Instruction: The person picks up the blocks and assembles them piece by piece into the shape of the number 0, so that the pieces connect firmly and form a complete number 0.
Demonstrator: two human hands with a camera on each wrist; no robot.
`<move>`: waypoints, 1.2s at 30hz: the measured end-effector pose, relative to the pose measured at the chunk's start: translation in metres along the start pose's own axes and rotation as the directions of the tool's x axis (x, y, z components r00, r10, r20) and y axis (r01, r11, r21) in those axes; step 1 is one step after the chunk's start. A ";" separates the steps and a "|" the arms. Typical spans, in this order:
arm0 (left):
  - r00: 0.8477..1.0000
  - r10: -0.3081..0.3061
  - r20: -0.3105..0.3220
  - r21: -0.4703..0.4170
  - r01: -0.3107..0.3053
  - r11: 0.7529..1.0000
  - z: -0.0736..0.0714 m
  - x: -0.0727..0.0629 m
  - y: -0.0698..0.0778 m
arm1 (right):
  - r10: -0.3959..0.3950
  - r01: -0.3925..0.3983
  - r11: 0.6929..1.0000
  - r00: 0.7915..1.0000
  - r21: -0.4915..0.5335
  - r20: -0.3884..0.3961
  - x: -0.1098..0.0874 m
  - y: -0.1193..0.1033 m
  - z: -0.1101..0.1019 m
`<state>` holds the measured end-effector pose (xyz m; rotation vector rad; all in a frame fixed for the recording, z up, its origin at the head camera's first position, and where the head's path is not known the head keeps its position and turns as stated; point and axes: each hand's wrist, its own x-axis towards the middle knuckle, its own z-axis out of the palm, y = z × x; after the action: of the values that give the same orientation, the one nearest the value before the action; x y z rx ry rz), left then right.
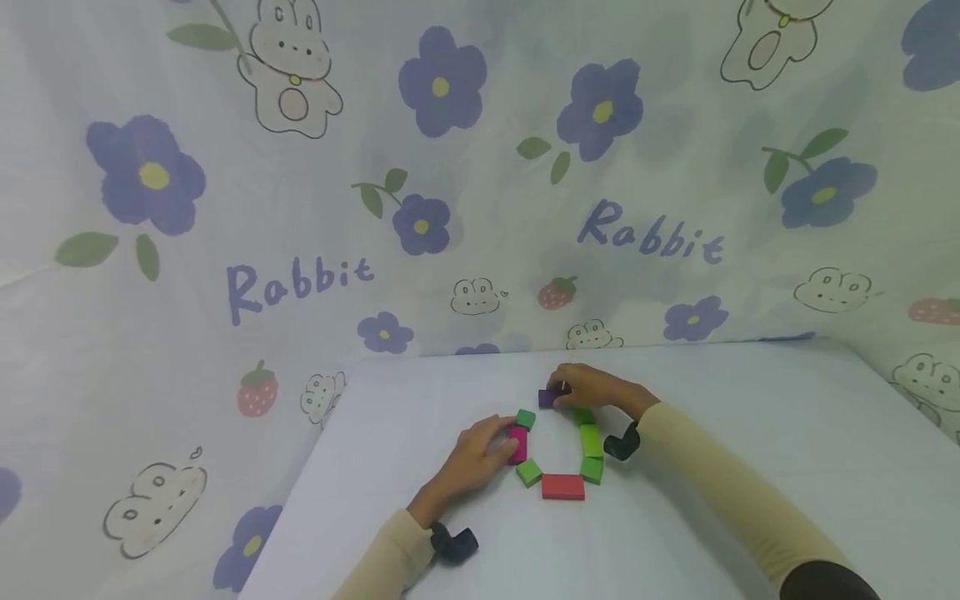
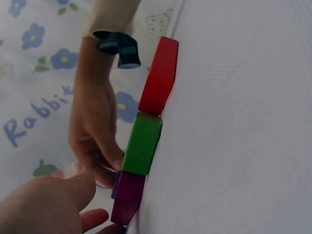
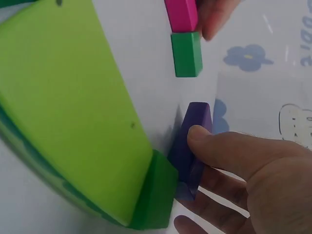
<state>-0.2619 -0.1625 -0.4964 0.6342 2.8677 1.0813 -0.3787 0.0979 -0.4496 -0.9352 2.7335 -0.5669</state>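
At the far side of a loose ring of coloured blocks, my right hand (image 1: 596, 388) pinches a purple block (image 3: 187, 146) between thumb and fingers. One end of that block is right beside a dark green block (image 3: 160, 195) in the right wrist view. My left hand (image 1: 472, 454) is at the ring's left side, its fingers reaching along a magenta block (image 1: 517, 446) and toward a small green block (image 1: 526, 418). Its thumb (image 2: 83, 190) stands apart from the blocks in the left wrist view. A gap shows between the purple block and the small green block.
A lime block (image 1: 590, 442) and a green block (image 1: 592, 470) form the ring's right side. A red block (image 1: 562, 487) lies nearest me, with another green block (image 1: 529, 472) to its left. The white table (image 1: 675, 542) meets a patterned cloth (image 1: 510, 250) behind.
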 end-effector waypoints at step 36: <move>0.999 0.032 0.007 0.058 -0.033 0.998 0.000 0.002 0.000 | -0.019 0.019 0.999 1.000 -0.043 0.007 -0.009 -0.010 0.009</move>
<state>-0.2634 -0.1618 -0.4963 0.6884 2.9031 1.0010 -0.3637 0.0937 -0.4530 -0.9719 2.7441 -0.5085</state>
